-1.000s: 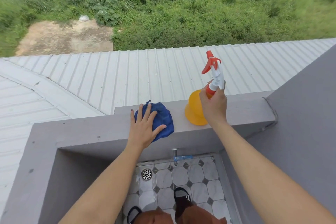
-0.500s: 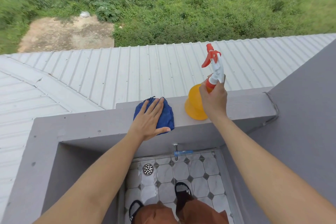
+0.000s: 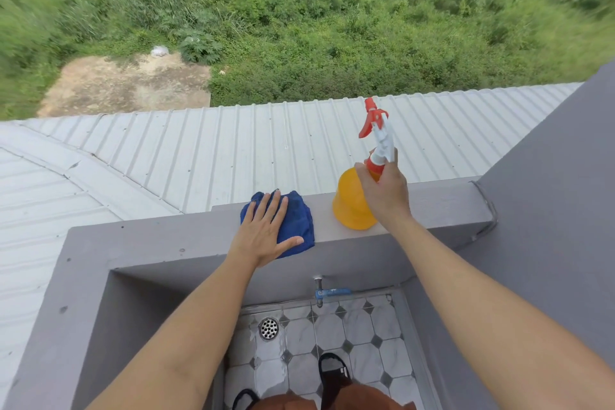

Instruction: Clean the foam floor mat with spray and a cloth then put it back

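Observation:
A folded blue cloth (image 3: 297, 222) lies on top of the grey parapet wall (image 3: 146, 243). My left hand (image 3: 263, 232) rests flat on it with straight, spread fingers. To its right an orange spray bottle (image 3: 349, 206) with a white and red trigger head stands on the same ledge. My right hand (image 3: 384, 190) grips the bottle's neck just under the trigger. No foam floor mat is in view.
Beyond the ledge lies a corrugated metal roof (image 3: 206, 150), then grass far below. A grey wall (image 3: 559, 210) rises at the right. Under the ledge are a blue tap (image 3: 327, 292), a floor drain (image 3: 269, 328) and wet tiles with my sandalled feet.
Both hands stay on the cloth and the bottle. The left hand's fingers lie flatter on the cloth than a second ago. The view has shifted slightly.

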A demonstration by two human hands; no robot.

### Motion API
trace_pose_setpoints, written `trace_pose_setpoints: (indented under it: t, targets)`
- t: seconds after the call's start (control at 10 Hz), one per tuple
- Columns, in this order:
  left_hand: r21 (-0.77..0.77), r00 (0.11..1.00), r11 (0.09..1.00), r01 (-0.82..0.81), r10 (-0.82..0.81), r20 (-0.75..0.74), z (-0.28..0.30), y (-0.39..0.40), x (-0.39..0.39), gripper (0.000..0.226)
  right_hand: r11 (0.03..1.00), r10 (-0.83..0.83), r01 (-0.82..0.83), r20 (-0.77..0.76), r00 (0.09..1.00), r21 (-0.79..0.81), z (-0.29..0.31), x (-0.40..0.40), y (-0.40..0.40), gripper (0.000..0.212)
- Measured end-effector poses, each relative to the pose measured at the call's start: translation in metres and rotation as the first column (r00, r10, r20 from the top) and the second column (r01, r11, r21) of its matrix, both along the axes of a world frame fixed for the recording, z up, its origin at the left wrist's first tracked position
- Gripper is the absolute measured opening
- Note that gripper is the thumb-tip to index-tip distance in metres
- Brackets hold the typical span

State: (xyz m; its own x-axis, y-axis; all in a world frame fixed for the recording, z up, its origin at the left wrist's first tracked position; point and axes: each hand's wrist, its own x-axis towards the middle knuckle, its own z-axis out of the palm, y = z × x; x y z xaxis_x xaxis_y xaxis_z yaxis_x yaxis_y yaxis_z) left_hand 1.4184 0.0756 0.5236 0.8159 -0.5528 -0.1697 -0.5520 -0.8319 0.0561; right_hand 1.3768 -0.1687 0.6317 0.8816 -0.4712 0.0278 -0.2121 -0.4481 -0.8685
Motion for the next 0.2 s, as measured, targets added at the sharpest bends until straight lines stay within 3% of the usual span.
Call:
trace_pose_setpoints:
  t: [0.2]
  targets:
    - [-0.041, 0.995, 0.994, -0.102, 0.102, 0.006, 0.04, 0.026, 0.014, 0.112, 0.954, 0.276, -0.288, -0.131, 0.952, -0.084, 0.02, -0.021, -0.033, 0.063]
